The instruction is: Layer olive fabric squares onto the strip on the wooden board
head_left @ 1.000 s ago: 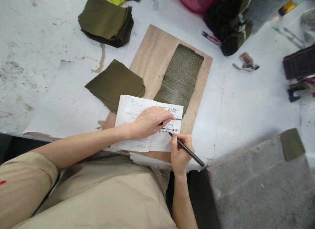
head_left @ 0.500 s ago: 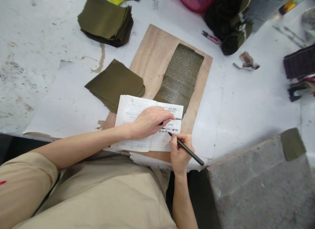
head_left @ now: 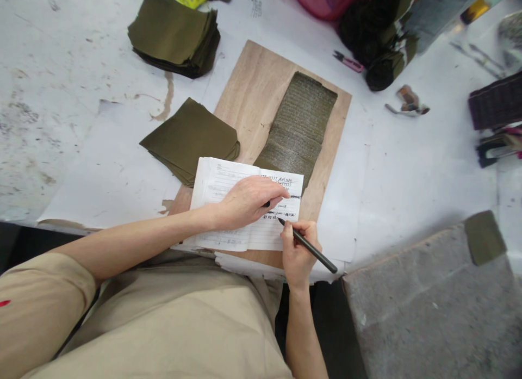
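An open lined notebook (head_left: 220, 184) lies on a wooden board (head_left: 253, 96) at the table's near edge. My left hand (head_left: 247, 201) rests on its right page with the fingers curled, and something small and dark peeks from under them. My right hand (head_left: 299, 254) grips a black pen (head_left: 312, 248), with its tip touching the handwritten lines of the right page. Beyond the notebook, a ribbed olive fabric strip (head_left: 300, 123) stretches along the board.
A flat pile of olive fabric squares (head_left: 191, 137) sits left of the board, and a thicker stack (head_left: 173, 33) lies further back. Pink snips (head_left: 348, 62), a small clip (head_left: 408, 103) and dark bundles (head_left: 383, 36) are at the right. A grey slab (head_left: 428, 308) fills the near right.
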Demonstrator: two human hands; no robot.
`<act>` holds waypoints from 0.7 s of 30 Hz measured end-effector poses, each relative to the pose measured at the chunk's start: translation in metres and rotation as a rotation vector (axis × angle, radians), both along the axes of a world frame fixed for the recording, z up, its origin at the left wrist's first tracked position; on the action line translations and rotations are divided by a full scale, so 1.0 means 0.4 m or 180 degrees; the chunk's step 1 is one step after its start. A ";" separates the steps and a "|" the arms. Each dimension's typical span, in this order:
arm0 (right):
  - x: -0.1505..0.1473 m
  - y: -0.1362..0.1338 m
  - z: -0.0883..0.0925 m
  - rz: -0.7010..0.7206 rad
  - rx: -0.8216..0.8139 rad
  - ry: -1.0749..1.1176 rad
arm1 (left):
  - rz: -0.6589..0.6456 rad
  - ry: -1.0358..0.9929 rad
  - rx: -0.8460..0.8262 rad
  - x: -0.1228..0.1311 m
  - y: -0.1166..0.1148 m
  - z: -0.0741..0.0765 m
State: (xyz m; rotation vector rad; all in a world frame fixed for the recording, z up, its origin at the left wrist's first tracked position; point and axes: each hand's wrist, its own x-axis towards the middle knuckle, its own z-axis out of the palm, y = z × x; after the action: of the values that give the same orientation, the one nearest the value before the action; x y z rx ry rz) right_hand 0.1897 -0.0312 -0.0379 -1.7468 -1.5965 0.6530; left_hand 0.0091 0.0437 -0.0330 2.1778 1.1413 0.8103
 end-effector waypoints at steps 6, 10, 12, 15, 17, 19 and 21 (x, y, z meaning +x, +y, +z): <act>-0.001 0.001 0.002 0.0032 0.0048 0.0015 | -0.0010 -0.0011 0.0040 0.000 0.001 0.003; 0.000 0.001 0.001 0.0041 0.0027 0.0011 | -0.0014 0.0008 0.0027 -0.001 0.000 0.001; 0.001 0.000 0.000 0.0048 0.0023 0.0015 | -0.0014 0.0004 0.0025 -0.001 0.000 -0.001; 0.001 0.000 0.000 0.0054 0.0022 0.0010 | -0.0016 -0.0010 0.0034 -0.001 -0.001 -0.005; 0.000 0.001 0.002 0.0049 0.0031 0.0011 | -0.0017 -0.0018 0.0043 -0.001 -0.001 -0.006; 0.000 0.002 0.002 0.0042 0.0046 0.0023 | -0.0011 -0.0015 0.0054 0.000 0.000 -0.006; 0.000 0.003 0.002 0.0041 0.0055 0.0037 | -0.0004 -0.0014 0.0064 0.001 0.000 -0.005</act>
State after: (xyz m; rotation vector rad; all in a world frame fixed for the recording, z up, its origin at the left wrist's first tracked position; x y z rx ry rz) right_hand 0.1896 -0.0300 -0.0369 -1.7185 -1.6022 0.6524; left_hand 0.0093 0.0439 -0.0350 2.1918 1.1340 0.8291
